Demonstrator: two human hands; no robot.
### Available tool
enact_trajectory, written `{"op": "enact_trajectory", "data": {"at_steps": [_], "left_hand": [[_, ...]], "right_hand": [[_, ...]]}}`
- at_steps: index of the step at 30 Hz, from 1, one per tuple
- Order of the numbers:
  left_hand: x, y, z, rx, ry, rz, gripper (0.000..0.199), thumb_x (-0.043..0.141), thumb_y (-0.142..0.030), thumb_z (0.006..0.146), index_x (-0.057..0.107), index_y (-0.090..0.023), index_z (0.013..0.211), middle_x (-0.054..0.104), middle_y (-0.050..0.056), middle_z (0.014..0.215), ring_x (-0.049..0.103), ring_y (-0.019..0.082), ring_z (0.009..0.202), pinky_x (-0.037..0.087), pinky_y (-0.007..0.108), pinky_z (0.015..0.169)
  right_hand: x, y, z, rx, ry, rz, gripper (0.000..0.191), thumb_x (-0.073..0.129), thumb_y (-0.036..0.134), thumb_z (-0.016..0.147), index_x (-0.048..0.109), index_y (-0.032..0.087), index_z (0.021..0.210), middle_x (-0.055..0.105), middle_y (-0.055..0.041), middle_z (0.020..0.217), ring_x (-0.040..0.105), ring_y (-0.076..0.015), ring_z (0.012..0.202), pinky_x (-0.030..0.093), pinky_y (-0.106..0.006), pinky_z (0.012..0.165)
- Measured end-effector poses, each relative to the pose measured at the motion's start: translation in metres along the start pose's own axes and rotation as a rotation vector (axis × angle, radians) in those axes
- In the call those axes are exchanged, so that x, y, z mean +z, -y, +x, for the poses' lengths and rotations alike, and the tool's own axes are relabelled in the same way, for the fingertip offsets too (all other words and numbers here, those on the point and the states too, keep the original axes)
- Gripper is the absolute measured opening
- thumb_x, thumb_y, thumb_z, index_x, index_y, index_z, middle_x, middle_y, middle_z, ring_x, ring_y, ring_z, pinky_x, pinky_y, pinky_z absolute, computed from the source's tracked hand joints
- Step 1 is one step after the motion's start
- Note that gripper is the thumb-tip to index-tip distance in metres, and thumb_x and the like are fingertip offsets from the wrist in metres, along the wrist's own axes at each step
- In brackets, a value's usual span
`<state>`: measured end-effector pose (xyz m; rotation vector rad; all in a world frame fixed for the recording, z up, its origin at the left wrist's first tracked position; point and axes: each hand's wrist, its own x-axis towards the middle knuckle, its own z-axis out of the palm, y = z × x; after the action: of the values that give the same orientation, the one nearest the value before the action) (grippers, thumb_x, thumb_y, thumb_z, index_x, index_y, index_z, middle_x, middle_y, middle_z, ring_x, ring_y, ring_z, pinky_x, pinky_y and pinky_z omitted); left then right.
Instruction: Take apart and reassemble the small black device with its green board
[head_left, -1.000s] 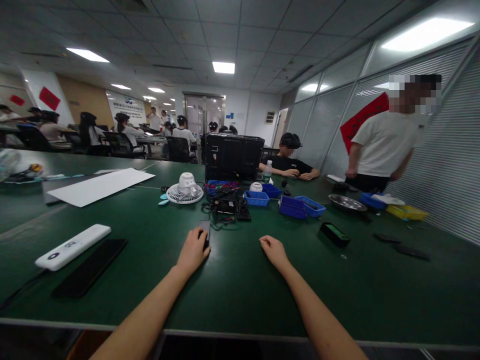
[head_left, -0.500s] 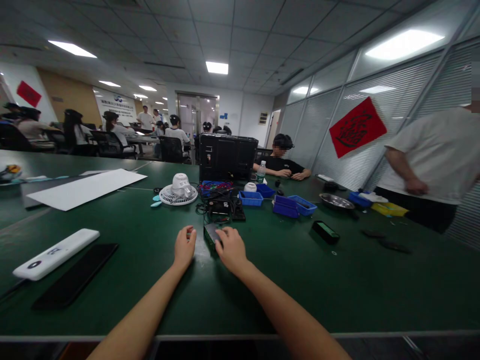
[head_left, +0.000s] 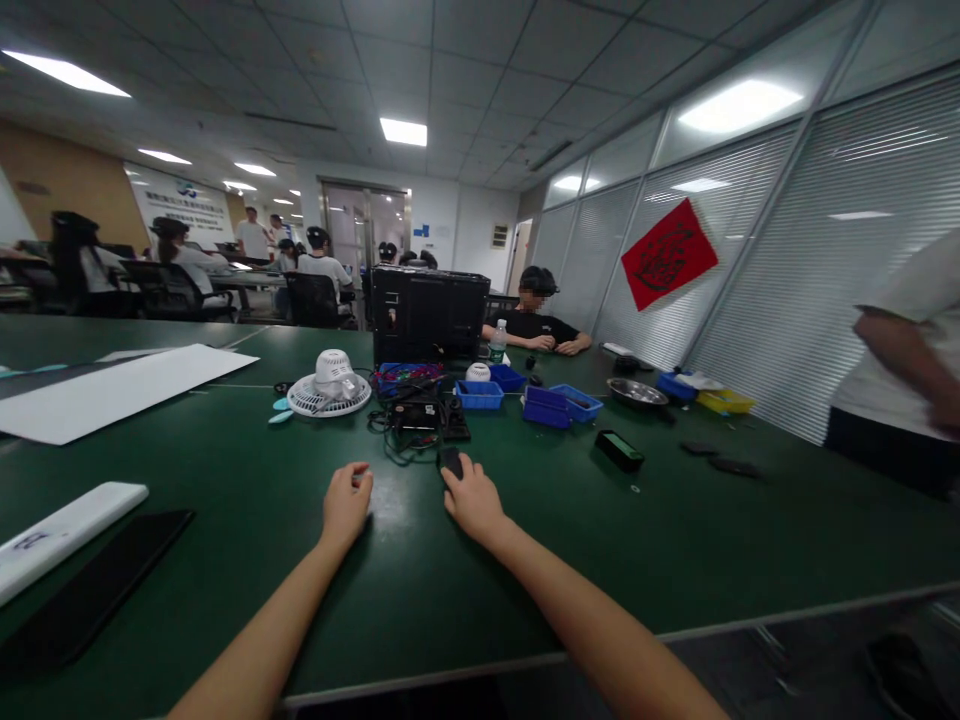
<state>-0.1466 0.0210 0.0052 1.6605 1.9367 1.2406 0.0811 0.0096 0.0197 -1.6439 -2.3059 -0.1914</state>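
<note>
My right hand (head_left: 474, 500) grips a small dark box-shaped casing (head_left: 450, 462) by its near right side, on or just above the green table (head_left: 420, 600). The fingers cover part of it, so its exact kind is unclear. To the left, my left hand (head_left: 347, 503) rests by the tabletop, fingers loosely curled and apart with nothing visible in them. Beyond both hands lies a black power adapter (head_left: 415, 415) among tangled cables. Right of my right hand sits another black casing (head_left: 620, 450) with a green face.
A large black housing (head_left: 431, 315) stands behind the cables. A white fan part (head_left: 330, 385) is left, blue trays (head_left: 480, 395) and a metal bowl (head_left: 637, 392) right. A white power strip (head_left: 67, 535) lies front left. A seated person (head_left: 540, 320) faces me; another stands right.
My right hand has moved the dark casing rightward, away from my left hand, and turned it. The camera view has swung to the right. The standing person has shifted to the right.
</note>
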Motion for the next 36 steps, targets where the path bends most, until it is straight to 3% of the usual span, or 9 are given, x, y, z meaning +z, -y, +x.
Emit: {"op": "enact_trajectory", "data": {"at_steps": [7, 12, 15, 20, 24, 31, 36], "left_hand": [[0.001, 0.0, 0.001, -0.004, 0.039, 0.073, 0.031, 0.04, -0.033, 0.077, 0.057, -0.016, 0.095, 0.057, 0.007, 0.093, 0.057, 0.018, 0.078, 0.045, 0.03, 0.074], [0.001, 0.002, 0.0, 0.006, 0.062, 0.096, 0.03, 0.04, -0.033, 0.076, 0.057, -0.016, 0.095, 0.058, 0.007, 0.092, 0.057, 0.018, 0.078, 0.045, 0.029, 0.072], [0.001, 0.002, 0.0, 0.005, 0.073, 0.101, 0.03, 0.04, -0.034, 0.076, 0.057, -0.017, 0.094, 0.059, 0.006, 0.092, 0.058, 0.018, 0.078, 0.045, 0.029, 0.073], [0.0, 0.001, 0.0, 0.006, 0.088, 0.098, 0.03, 0.04, -0.034, 0.076, 0.057, -0.017, 0.095, 0.058, 0.006, 0.093, 0.057, 0.019, 0.081, 0.045, 0.03, 0.074], [0.0, 0.002, 0.0, 0.014, 0.105, 0.104, 0.031, 0.039, -0.034, 0.076, 0.057, -0.017, 0.095, 0.058, 0.006, 0.094, 0.057, 0.019, 0.082, 0.044, 0.031, 0.076], [0.002, 0.008, 0.002, 0.02, 0.107, 0.101, 0.032, 0.039, -0.035, 0.076, 0.056, -0.017, 0.096, 0.058, 0.006, 0.093, 0.057, 0.019, 0.08, 0.045, 0.031, 0.074], [0.002, 0.008, 0.002, 0.026, 0.105, 0.093, 0.032, 0.039, -0.036, 0.076, 0.057, -0.016, 0.095, 0.059, 0.006, 0.093, 0.057, 0.019, 0.08, 0.044, 0.03, 0.073]], "right_hand": [[-0.004, -0.069, -0.025, 0.134, -0.125, 0.157, 0.04, 0.049, 0.028, 0.079, 0.054, 0.023, 0.118, 0.038, -0.0125, 0.132, 0.046, -0.0259, 0.107, 0.039, -0.039, 0.088], [-0.001, -0.105, -0.023, 0.437, -0.18, 0.488, 0.042, 0.04, 0.037, 0.083, 0.053, 0.02, 0.119, 0.057, -0.0081, 0.11, 0.055, -0.0193, 0.096, 0.041, -0.031, 0.085], [-0.002, -0.12, -0.021, 0.531, -0.158, 0.528, 0.043, 0.039, 0.04, 0.083, 0.053, 0.022, 0.119, 0.059, -0.0067, 0.108, 0.055, -0.0201, 0.095, 0.041, -0.032, 0.083], [-0.007, -0.123, -0.025, 0.572, -0.166, 0.362, 0.044, 0.043, 0.047, 0.08, 0.058, 0.021, 0.112, 0.058, -0.0101, 0.105, 0.051, -0.0241, 0.095, 0.038, -0.035, 0.082], [-0.01, -0.116, -0.027, 0.581, -0.209, 0.252, 0.044, 0.052, 0.048, 0.074, 0.059, 0.02, 0.109, 0.054, -0.0105, 0.1, 0.05, -0.023, 0.093, 0.039, -0.031, 0.078], [-0.013, -0.116, -0.024, 0.64, -0.209, 0.321, 0.041, 0.048, 0.044, 0.078, 0.058, 0.018, 0.108, 0.056, -0.0079, 0.098, 0.055, -0.0183, 0.086, 0.039, -0.026, 0.074], [-0.016, -0.132, -0.024, 0.752, -0.101, 0.382, 0.039, 0.038, 0.046, 0.082, 0.061, 0.019, 0.099, 0.063, -0.0067, 0.092, 0.057, -0.0197, 0.085, 0.04, -0.026, 0.068]]}}
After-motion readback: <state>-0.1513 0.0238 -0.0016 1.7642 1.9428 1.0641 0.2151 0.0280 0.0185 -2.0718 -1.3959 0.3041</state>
